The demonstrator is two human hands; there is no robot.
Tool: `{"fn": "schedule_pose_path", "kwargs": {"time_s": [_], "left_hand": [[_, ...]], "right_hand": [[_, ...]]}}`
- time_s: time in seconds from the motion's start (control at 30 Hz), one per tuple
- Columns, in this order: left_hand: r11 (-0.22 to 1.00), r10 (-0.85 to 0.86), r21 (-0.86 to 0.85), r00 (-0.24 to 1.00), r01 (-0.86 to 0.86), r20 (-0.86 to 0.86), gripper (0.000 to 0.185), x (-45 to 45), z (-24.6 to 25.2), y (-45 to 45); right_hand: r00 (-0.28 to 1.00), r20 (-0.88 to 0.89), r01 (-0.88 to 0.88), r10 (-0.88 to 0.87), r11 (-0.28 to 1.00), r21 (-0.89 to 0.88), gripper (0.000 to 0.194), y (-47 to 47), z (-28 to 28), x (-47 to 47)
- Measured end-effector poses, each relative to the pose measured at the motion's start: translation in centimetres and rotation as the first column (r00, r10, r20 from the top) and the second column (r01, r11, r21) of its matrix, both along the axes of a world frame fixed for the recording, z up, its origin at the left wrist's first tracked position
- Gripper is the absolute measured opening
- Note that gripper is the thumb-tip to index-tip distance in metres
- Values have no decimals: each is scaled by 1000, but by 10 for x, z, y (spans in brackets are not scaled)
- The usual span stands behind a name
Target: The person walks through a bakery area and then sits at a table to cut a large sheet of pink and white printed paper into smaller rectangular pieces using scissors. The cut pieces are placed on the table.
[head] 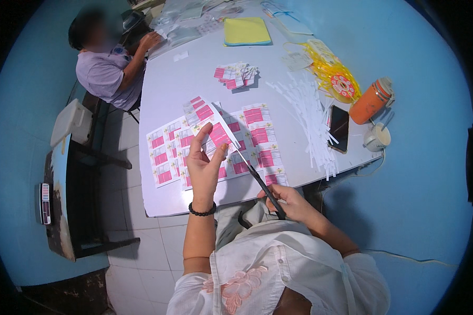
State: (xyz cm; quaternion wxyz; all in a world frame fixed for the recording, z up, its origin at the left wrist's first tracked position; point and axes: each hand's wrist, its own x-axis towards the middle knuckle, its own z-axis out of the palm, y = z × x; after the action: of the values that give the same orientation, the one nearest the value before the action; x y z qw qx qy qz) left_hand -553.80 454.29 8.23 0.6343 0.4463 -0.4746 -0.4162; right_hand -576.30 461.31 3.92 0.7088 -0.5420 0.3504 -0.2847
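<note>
Between the fingers and thumb of my left hand is a strip of printed pink-and-white labels, raised above the table. My right hand grips the black-handled scissors. Their blades reach up to the strip's lower right edge. Whether the blades have paper between them is too small to tell. Beneath my left hand, several sheets of the same labels lie overlapping on the white table. A small pile of cut labels sits farther back.
Narrow white paper strips are heaped on the right, touching a smartphone. Beyond them are an orange bottle, a cup and yellow ribbon. Yellow paper lies at the back. Another person sits at the left edge.
</note>
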Motion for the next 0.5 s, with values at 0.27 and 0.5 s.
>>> {"fn": "schedule_pose_path", "kwargs": {"time_s": [0.27,0.5], "left_hand": [[998,34,-59,998,-31,46,56,-12,-1,5],[998,19,-55,999,-21,-38,58,-16,2,8]], "right_hand": [[992,120,21,-28,998,54,25,-1,3,1],[995,101,9,-20,994,111,24,1,3,1]]}}
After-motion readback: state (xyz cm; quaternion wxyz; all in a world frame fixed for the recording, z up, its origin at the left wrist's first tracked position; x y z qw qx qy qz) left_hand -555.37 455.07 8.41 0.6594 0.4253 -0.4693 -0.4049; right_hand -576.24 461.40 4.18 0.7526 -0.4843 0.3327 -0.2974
